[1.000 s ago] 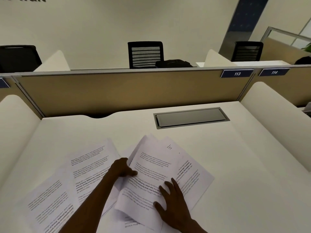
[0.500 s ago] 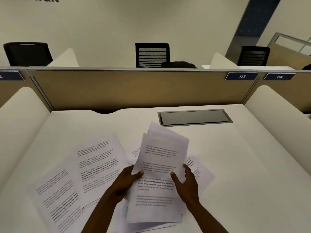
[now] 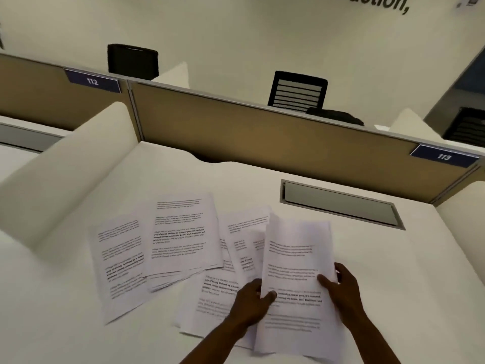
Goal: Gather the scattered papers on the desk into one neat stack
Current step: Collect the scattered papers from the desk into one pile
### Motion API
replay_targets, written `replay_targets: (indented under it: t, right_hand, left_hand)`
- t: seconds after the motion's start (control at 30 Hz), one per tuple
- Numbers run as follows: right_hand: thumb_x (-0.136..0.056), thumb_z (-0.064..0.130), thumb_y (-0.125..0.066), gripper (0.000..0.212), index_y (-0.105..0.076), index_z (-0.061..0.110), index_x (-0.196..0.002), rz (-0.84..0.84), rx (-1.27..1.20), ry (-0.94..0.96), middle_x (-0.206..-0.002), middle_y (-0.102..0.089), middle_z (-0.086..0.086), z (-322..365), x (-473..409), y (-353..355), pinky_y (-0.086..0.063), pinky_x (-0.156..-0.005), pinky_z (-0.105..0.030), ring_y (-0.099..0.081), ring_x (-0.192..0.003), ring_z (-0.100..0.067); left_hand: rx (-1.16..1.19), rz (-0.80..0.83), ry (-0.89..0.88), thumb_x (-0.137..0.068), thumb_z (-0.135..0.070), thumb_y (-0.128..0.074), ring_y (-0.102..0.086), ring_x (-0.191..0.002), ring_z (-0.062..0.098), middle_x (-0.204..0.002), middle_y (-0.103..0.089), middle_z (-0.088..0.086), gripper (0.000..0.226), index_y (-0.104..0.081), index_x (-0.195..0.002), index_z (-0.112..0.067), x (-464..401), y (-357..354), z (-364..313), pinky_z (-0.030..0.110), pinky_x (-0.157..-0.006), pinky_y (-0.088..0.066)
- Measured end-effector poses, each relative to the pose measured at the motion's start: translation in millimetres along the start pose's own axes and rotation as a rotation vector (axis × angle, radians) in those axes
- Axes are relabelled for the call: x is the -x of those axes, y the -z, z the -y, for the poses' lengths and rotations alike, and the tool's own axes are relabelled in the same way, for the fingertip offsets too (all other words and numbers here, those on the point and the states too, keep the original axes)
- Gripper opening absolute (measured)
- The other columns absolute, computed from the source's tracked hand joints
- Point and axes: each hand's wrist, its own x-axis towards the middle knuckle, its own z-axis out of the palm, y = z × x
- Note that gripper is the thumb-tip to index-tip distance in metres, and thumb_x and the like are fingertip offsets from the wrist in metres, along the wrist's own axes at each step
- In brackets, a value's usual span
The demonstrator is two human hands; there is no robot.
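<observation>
Paper sheets gathered into a small bundle [image 3: 294, 274] sit between both hands at about five o'clock on the white desk [image 3: 393, 298]. The left hand [image 3: 250, 302] grips the bundle's left edge, thumb curled over the printed face and the other fingers hidden behind it. The right hand [image 3: 341, 290] clasps the right edge the same way, thumb on top, fingers wrapped round the back. The bundle's top end tilts up off the desk; I cannot tell how many sheets it holds.

Under and just left of the bundle, a loose spread of pages [image 3: 223, 292] lies flat at six o'clock, at least three overlapping, partly covered by the left wrist. At nine o'clock from the hands, a second cluster [image 3: 181, 237] of overlapping sheets rests flat, with one more page [image 3: 118, 261] half tucked beneath its left side.

At one o'clock, well apart from the papers, one grey metal hatch [image 3: 338, 203] is set into the desk. Beyond it runs a tan partition [image 3: 262, 137] carrying two blue number plates, 112 [image 3: 92, 81] and 113 [image 3: 444, 156]. Two black chairs [image 3: 298, 91] show fully behind it.
</observation>
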Motion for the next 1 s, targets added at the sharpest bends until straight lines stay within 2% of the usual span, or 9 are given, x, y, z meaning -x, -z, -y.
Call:
replay_targets:
  t: [0.13, 0.2, 0.3, 0.4, 0.47, 0.6, 0.73, 0.83, 1.0]
  right_hand:
    - [-0.078, 0.019, -0.082, 0.022, -0.07, 0.021, -0.096, 0.036, 0.12, 0.062, -0.097, -0.075, -0.008, 18.2, -21.3, 12.2, -0.062, -0.073, -0.049, -0.073, -0.081, -0.028]
    - [-0.078, 0.02, -0.082, 0.02, -0.071, 0.02, -0.095, 0.045, 0.179, 0.079, -0.099, -0.075, -0.009, 23.7, -36.3, 10.2, -0.061, -0.072, -0.043, -0.072, -0.08, -0.027]
    - [-0.082, 0.025, -0.079, 0.037, -0.068, 0.009, -0.114, 0.047, 0.331, 0.046, -0.109, -0.072, -0.013, 25.8, -58.9, -0.3, -0.057, -0.082, -0.042, -0.069, -0.091, -0.032]
    - [-0.085, 0.029, -0.075, 0.061, -0.054, 0.002, -0.136, 0.108, 0.556, 0.034, -0.135, -0.057, -0.021, 18.4, -74.0, -11.6, -0.045, -0.103, -0.042, -0.056, -0.122, -0.035]
    - [-0.085, 0.036, -0.074, 0.076, -0.04, 0.004, -0.146, 0.15, 0.647, -0.016, -0.145, -0.045, -0.022, 14.4, -75.9, -17.3, -0.037, -0.112, -0.044, -0.044, -0.134, -0.036]
    - [-0.08, 0.046, -0.072, 0.077, -0.042, 0.013, -0.142, 0.126, 0.842, 0.034, -0.136, -0.051, -0.017, 9.5, -73.1, -23.6, -0.045, -0.104, -0.047, -0.045, -0.129, -0.038]
    - [-0.075, 0.044, -0.077, 0.076, -0.046, 0.011, -0.136, 0.095, 0.779, 0.05, -0.128, -0.057, -0.016, 12.1, -69.6, -23.3, -0.052, -0.096, -0.047, -0.056, -0.117, -0.037]
    - [-0.071, 0.039, -0.083, 0.083, -0.045, 0.009, -0.139, 0.078, 0.686, 0.022, -0.129, -0.058, -0.018, 9.9, -67.1, -21.2, -0.052, -0.096, -0.045, -0.058, -0.117, -0.036]
    - [-0.068, 0.019, -0.087, 0.068, -0.052, 0.015, -0.126, 0.019, 0.313, -0.132, -0.117, -0.065, -0.016, 3.3, -66.4, -9.0, -0.054, -0.091, -0.047, -0.063, -0.101, -0.034]
  left_hand:
    - [-0.356, -0.258, 0.0, -0.084, -0.049, -0.067, -0.029, -0.141, 0.023, -0.148, -0.035, 0.004, 0.056, -0.054, -0.134, -0.028, 1.6, -17.7, 9.0, 0.033, -0.114, -0.033]
    - [-0.548, -0.258, -0.036, -0.084, -0.052, -0.061, -0.016, -0.147, 0.028, -0.162, -0.018, 0.003, 0.062, -0.048, -0.141, -0.032, 2.2, -19.0, 16.0, 0.038, -0.118, -0.028]
    - [-0.843, -0.205, -0.074, -0.086, -0.051, -0.056, -0.008, -0.151, 0.027, -0.167, -0.003, 0.0, 0.069, -0.035, -0.149, -0.034, 1.9, -17.3, 30.6, 0.043, -0.123, -0.016]
    - [-0.926, -0.199, -0.079, -0.089, -0.053, -0.053, -0.003, -0.153, 0.028, -0.168, 0.004, -0.001, 0.072, -0.025, -0.153, -0.037, 1.9, -16.7, 40.3, 0.047, -0.124, -0.009]
    - [-0.95, -0.198, -0.089, -0.089, -0.054, -0.053, -0.004, -0.153, 0.027, -0.168, 0.002, -0.002, 0.071, -0.025, -0.152, -0.038, 1.8, -14.9, 40.3, 0.047, -0.123, -0.009]
    - [-0.953, -0.199, -0.088, -0.088, -0.052, -0.056, -0.006, -0.152, 0.026, -0.168, -0.002, -0.004, 0.07, -0.028, -0.15, -0.039, 0.8, -12.5, 36.3, 0.047, -0.122, -0.012]
    - [-0.957, -0.216, -0.076, -0.088, -0.051, -0.056, -0.007, -0.151, 0.026, -0.167, -0.002, -0.006, 0.069, -0.028, -0.15, -0.039, 1.0, -14.8, 37.0, 0.046, -0.122, -0.013]
    - [-0.943, -0.224, -0.08, -0.087, -0.049, -0.059, -0.009, -0.15, 0.025, -0.167, -0.005, -0.007, 0.068, -0.03, -0.148, -0.04, 0.8, -15.7, 38.2, 0.046, -0.121, -0.013]
    - [-0.959, -0.225, -0.109, -0.086, -0.046, -0.061, -0.013, -0.148, 0.024, -0.166, -0.01, -0.008, 0.064, -0.035, -0.144, -0.04, -0.1, -14.7, 37.2, 0.043, -0.119, -0.018]
